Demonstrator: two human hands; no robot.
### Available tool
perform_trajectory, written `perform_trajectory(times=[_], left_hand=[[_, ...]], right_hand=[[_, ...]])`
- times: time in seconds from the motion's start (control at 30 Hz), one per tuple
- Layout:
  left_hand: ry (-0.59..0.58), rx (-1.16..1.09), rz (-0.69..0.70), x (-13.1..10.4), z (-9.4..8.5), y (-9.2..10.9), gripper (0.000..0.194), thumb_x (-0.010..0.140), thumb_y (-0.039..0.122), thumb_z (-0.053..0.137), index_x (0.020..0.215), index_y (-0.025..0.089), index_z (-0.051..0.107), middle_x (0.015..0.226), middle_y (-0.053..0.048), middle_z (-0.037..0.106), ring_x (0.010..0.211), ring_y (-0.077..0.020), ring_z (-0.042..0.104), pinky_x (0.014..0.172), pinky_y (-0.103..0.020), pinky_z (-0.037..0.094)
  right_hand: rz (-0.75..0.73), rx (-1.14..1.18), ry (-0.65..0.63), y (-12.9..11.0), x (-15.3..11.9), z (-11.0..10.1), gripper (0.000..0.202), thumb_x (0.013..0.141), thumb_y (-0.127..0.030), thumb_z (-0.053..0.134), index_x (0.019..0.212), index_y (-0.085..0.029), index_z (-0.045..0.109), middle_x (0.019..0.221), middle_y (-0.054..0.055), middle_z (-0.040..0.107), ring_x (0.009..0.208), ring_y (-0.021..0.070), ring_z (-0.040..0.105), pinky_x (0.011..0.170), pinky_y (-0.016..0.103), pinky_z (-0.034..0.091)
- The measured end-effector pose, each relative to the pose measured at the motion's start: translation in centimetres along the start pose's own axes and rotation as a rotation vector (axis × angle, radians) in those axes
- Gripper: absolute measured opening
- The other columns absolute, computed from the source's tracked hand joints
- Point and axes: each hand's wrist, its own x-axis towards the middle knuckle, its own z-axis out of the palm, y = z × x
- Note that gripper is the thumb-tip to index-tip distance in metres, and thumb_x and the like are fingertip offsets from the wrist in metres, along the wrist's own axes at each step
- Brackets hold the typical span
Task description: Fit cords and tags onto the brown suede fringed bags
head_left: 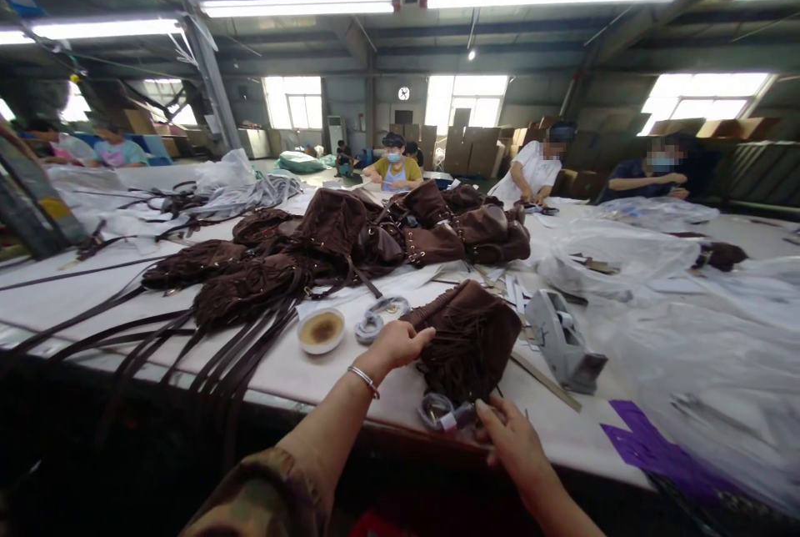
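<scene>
A dark brown fringed bag (472, 333) lies near the table's front edge. My left hand (400, 343), with a silver bracelet at the wrist, is closed at the bag's left side, thumb on top and the other fingers partly hidden. Beside the bag's lower right corner, my right hand (509, 435) has its fingers apart, fingertips close to the fringe. Between the hands, at the front edge, sits a plastic-wrapped bundle (447, 414) with a bit of metal showing. Another wrapped coil (375, 322) rests left of the bag.
A shallow bowl (321, 330) with brownish contents stands on the white table (381, 399). Behind it is a heap of brown bags (337, 228) with straps trailing left. A grey tape dispenser (562, 341) and clear plastic bags (681, 345) are to the right. Several people work beyond.
</scene>
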Motion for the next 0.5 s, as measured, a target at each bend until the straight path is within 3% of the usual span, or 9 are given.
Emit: perform_trajectory(times=[0.07, 0.17, 0.27, 0.37, 0.5], left_hand=[[-0.187, -0.104, -0.111, -0.5, 1.2, 0.5, 0.043, 0.078, 0.050, 0.066, 0.051, 0.019, 0.056, 0.044, 0.001, 0.048, 0.053, -0.0152, 0.052, 0.058, -0.027, 0.038], [-0.307, -0.289, -0.214, -1.8, 2.2, 0.8, 0.033, 0.079, 0.042, 0.064, 0.059, 0.018, 0.054, 0.047, 0.001, 0.052, 0.049, -0.0142, 0.053, 0.054, -0.026, 0.040], [-0.338, -0.406, -0.231, -3.3, 2.1, 1.3, 0.036, 0.088, 0.048, 0.049, 0.069, 0.018, 0.052, 0.059, 0.000, 0.059, 0.047, -0.0122, 0.054, 0.049, -0.024, 0.042], [-0.328, -0.650, -0.238, -5.0, 2.0, 2.7, 0.042, 0.086, 0.057, 0.049, 0.082, 0.016, 0.055, 0.067, 0.000, 0.060, 0.050, -0.0106, 0.054, 0.050, -0.024, 0.045], [-0.295, -0.896, -0.285, -6.7, 3.7, 4.7, 0.047, 0.081, 0.061, 0.058, 0.091, 0.015, 0.056, 0.070, -0.002, 0.062, 0.052, -0.0115, 0.057, 0.051, -0.025, 0.048]], right_hand=[[0.006, -0.008, -0.001, 0.2, 0.1, 0.3, 0.065, 0.070, -0.052, 0.069, 0.123, -0.018, 0.053, 0.071, 0.002, 0.068, 0.055, 0.0196, 0.064, 0.033, 0.022, 0.039], [0.012, -0.077, -0.010, 0.2, 0.6, 0.5, 0.077, 0.065, -0.048, 0.074, 0.130, -0.017, 0.047, 0.075, 0.003, 0.070, 0.053, 0.0207, 0.065, 0.034, 0.024, 0.041], [-0.083, -0.110, -0.003, 0.1, 2.0, 0.2, 0.070, 0.063, -0.038, 0.075, 0.126, -0.017, 0.053, 0.082, 0.005, 0.073, 0.065, 0.0234, 0.069, 0.047, 0.028, 0.050], [-0.235, -0.184, 0.006, -0.6, 4.8, -1.3, 0.061, 0.069, -0.035, 0.069, 0.126, -0.017, 0.056, 0.094, 0.007, 0.074, 0.075, 0.0241, 0.070, 0.059, 0.031, 0.055], [-0.520, -0.569, 0.111, -4.1, 9.2, -3.6, 0.047, 0.079, -0.027, 0.056, 0.123, -0.010, 0.059, 0.106, 0.016, 0.070, 0.089, 0.0275, 0.068, 0.085, 0.043, 0.053]])
